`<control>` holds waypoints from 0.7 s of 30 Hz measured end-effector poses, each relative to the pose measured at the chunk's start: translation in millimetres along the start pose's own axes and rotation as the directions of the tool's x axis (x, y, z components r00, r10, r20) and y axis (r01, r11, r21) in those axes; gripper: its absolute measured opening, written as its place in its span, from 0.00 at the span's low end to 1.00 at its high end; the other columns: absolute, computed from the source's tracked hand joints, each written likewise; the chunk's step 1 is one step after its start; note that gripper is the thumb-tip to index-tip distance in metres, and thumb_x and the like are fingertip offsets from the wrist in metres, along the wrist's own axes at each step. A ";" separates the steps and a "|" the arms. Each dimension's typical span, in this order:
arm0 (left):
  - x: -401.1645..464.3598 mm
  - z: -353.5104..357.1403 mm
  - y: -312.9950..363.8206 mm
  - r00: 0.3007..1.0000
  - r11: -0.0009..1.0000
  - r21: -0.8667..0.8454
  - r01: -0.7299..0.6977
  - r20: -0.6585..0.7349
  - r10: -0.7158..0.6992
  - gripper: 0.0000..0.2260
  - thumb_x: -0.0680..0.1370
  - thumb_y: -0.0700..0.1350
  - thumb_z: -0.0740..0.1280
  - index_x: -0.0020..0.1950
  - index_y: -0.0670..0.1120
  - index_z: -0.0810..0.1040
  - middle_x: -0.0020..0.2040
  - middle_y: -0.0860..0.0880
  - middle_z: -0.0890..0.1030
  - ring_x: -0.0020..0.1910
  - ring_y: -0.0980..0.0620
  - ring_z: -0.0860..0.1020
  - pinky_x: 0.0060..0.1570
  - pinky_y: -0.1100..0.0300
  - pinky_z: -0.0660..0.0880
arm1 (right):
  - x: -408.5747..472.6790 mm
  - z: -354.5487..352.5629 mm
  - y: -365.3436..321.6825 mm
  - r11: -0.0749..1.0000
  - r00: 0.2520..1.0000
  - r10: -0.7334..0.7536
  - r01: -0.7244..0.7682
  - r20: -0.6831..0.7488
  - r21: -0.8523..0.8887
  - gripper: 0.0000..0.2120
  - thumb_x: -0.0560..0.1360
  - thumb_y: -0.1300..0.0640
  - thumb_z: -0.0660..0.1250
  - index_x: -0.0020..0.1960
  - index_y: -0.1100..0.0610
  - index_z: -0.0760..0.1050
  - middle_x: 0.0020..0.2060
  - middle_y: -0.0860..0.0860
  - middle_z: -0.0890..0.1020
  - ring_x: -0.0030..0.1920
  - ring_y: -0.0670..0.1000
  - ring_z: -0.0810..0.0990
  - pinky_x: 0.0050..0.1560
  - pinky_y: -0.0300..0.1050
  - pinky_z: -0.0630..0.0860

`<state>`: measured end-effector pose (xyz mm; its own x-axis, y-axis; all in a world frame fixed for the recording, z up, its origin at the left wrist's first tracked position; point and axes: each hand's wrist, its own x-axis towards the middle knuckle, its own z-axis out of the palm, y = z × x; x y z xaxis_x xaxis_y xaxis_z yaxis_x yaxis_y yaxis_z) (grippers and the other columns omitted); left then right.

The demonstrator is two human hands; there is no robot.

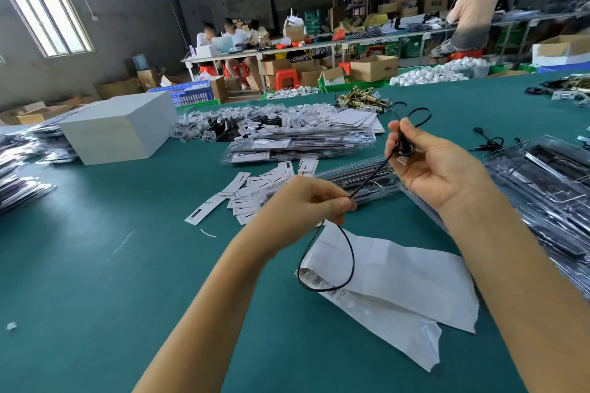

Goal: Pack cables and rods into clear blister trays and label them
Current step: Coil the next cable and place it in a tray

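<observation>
Black cable (367,183) stretches between my hands above the green worktop (95,265): left hand (314,201) pinches it, right hand (427,163) grips its coiled end. Clear blister trays (542,188) holding dark rods lie right.

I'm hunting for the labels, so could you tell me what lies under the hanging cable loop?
A white barcode label sheet lies under the cable loop, on the green table.

Single head-worn wide-angle view, angled forward and down, close above the green table (95,265); workshop background visible beyond.
</observation>
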<state>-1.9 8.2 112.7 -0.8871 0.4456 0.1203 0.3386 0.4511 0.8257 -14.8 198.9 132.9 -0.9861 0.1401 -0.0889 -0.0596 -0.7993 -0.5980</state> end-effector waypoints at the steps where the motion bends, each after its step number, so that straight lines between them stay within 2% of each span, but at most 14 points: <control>1: -1.2 -6.4 -0.2 1.000 0.999 0.046 0.006 0.018 -0.007 0.06 0.78 0.44 0.67 0.46 0.50 0.84 0.36 0.53 0.83 0.38 0.51 0.77 0.41 0.58 0.73 | -0.9 -0.5 -1.6 0.996 0.999 0.053 -0.052 0.010 -0.071 0.08 0.76 0.63 0.65 0.41 0.66 0.77 0.28 0.54 0.80 0.26 0.46 0.78 0.28 0.35 0.77; 3: -3.4 -17.7 -0.7 1.000 0.992 0.124 -0.018 -0.011 0.020 0.05 0.78 0.44 0.68 0.47 0.50 0.84 0.40 0.52 0.84 0.41 0.51 0.78 0.45 0.57 0.73 | -3.9 -0.7 0.1 0.950 0.984 0.172 -0.152 0.052 -0.272 0.06 0.73 0.63 0.67 0.43 0.67 0.77 0.27 0.53 0.79 0.26 0.45 0.77 0.27 0.33 0.75; 6: -5.6 -30.3 -0.7 0.985 0.962 0.252 -0.102 -0.110 0.134 0.05 0.77 0.43 0.70 0.49 0.48 0.85 0.44 0.53 0.82 0.45 0.58 0.78 0.48 0.61 0.72 | -8.3 1.3 9.9 0.823 0.942 0.318 -0.218 0.107 -0.525 0.09 0.66 0.62 0.69 0.42 0.67 0.79 0.27 0.52 0.77 0.26 0.45 0.76 0.24 0.33 0.73; 10: -7.3 -35.1 2.3 0.953 0.932 0.296 -0.210 -0.149 0.262 0.03 0.75 0.43 0.72 0.47 0.49 0.85 0.42 0.55 0.80 0.46 0.56 0.77 0.50 0.57 0.72 | -11.7 4.4 19.8 0.666 0.922 0.371 -0.181 0.110 -0.723 0.06 0.70 0.63 0.69 0.38 0.65 0.82 0.29 0.53 0.82 0.28 0.46 0.80 0.24 0.33 0.73; 13: -7.8 -31.6 2.7 0.927 0.898 0.352 -0.264 -0.164 0.337 0.03 0.73 0.44 0.73 0.45 0.52 0.84 0.41 0.57 0.80 0.47 0.54 0.74 0.50 0.56 0.70 | -14.2 6.4 24.2 0.621 0.906 0.402 -0.163 0.132 -0.767 0.05 0.67 0.62 0.71 0.36 0.63 0.84 0.34 0.56 0.84 0.34 0.51 0.84 0.23 0.34 0.73; 16: -8.6 -29.0 2.6 0.893 0.905 0.304 -0.298 -0.245 0.377 0.04 0.70 0.44 0.76 0.42 0.51 0.84 0.39 0.58 0.81 0.45 0.56 0.76 0.48 0.54 0.73 | -14.9 7.1 28.2 0.617 0.910 0.393 -0.154 0.133 -0.772 0.05 0.63 0.60 0.72 0.36 0.62 0.84 0.34 0.57 0.84 0.35 0.52 0.84 0.23 0.35 0.73; 21: -6.8 -20.7 6.2 0.859 0.871 0.368 -0.326 -0.270 0.436 0.04 0.70 0.44 0.76 0.42 0.48 0.83 0.39 0.58 0.80 0.46 0.52 0.76 0.51 0.47 0.71 | -14.3 6.3 34.6 0.678 0.895 0.414 -0.179 0.169 -0.713 0.05 0.63 0.61 0.71 0.34 0.62 0.84 0.33 0.58 0.83 0.34 0.53 0.84 0.30 0.40 0.80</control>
<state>-0.3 -8.1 128.4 -0.6988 0.3707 0.6118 0.6998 0.5315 0.4772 -3.8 165.6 118.5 -0.9331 -0.3039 -0.1925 0.2464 -0.1501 -0.9575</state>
